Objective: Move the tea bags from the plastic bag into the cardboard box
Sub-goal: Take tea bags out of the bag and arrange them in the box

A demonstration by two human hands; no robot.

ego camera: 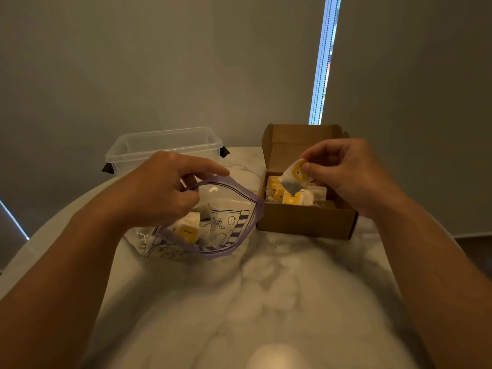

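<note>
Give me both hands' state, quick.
Left hand: closed, gripping the plastic bag rim, holding it open.
Right hand: closed, pinching a tea bag above the cardboard box.

The room is dim and warm. The only bright light is a cold daylight strip at the blind gap (323,62), beyond the right hand (343,174). Nearer than that hand, soft glare lies on the marble table (279,352), whose edges bow and blur.
</note>
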